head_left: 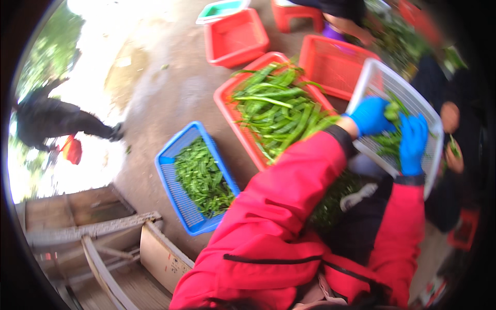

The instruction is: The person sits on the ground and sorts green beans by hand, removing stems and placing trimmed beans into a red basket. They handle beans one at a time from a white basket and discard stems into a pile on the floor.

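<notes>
Both my hands, in blue gloves, are over a white slatted basket (382, 76) at the right. My left hand (372, 116) has its fingers closed on a green vegetable (393, 110), which looks like a pepper. My right hand (412, 142) is close beside it, fingers bent toward the same vegetable; blur hides whether it grips it too. Green pieces (386, 144) lie in the white basket below my hands. Left of it, a red basket (223, 103) is heaped with long green peppers (279, 106).
A blue basket (166, 173) holds chopped greens (201, 178). Farther off are red baskets (237, 39) (330, 62) and a red stool (297, 18). Other people sit close at the right and far side; one person (57, 116) walks at the left. A wooden frame (93, 232) stands lower left.
</notes>
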`<state>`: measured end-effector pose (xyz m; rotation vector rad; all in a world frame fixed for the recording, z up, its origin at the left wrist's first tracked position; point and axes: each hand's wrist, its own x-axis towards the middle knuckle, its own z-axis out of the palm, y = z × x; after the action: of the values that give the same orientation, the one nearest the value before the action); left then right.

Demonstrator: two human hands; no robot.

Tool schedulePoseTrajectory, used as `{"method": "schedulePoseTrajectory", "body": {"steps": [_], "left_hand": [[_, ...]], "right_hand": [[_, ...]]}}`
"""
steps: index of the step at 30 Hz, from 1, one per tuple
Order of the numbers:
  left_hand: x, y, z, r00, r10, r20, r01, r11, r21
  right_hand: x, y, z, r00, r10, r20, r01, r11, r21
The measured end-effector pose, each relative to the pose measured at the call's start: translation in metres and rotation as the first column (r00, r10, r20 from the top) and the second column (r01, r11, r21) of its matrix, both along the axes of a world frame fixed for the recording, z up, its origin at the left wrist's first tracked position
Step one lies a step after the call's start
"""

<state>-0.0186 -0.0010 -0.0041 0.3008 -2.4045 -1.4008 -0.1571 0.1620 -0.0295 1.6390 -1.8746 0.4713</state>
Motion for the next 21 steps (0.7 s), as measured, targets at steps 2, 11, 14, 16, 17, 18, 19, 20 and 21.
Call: {"method": "schedulePoseTrajectory", "body": {"steps": [2,11,14,16,17,18,19,20,21], "left_hand": [[-0.002,0.004,-0.001,0.998,0.039,0.046,-0.037,0.999,-0.023],[-0.013,0.025,-0.006,0.976,0.186,-0.117,-0.158,0.963,0.219],[-0.013,0.026,0.000,0.958,0.150,-0.243,-0.061,0.939,0.339],[-0.008,0.030,0.008,0.974,0.133,-0.183,-0.076,0.953,0.292],[-0.003,0.032,0.013,0.967,0.163,-0.195,-0.100,0.949,0.298],[0.002,0.029,0.020,0.978,0.160,-0.132,-0.123,0.960,0.253],[0.007,0.027,0.027,0.989,0.143,-0.047,-0.119,0.936,0.332],[0.011,0.023,0.036,0.973,0.083,-0.215,0.055,0.825,0.563],[0.021,0.018,0.042,0.956,0.167,-0.243,-0.011,0.843,0.538]], "right_hand": [[-0.009,0.000,-0.006,1.000,0.018,-0.024,-0.018,1.000,-0.001],[-0.018,0.004,-0.021,0.995,-0.068,-0.078,0.060,0.992,-0.107],[-0.013,0.002,-0.022,0.997,-0.059,-0.043,0.051,0.983,-0.175],[-0.008,0.001,-0.021,0.990,-0.086,-0.109,0.054,0.963,-0.263],[-0.005,-0.001,-0.021,0.993,-0.082,0.084,0.106,0.935,-0.340],[-0.001,-0.001,-0.020,0.947,-0.111,0.301,0.197,0.942,-0.273],[0.003,-0.002,-0.020,0.870,-0.135,0.474,0.281,0.926,-0.252],[0.007,0.000,-0.017,0.793,-0.018,0.610,0.246,0.924,-0.292],[0.010,0.001,-0.015,0.526,0.110,0.843,0.239,0.933,-0.270]]}}
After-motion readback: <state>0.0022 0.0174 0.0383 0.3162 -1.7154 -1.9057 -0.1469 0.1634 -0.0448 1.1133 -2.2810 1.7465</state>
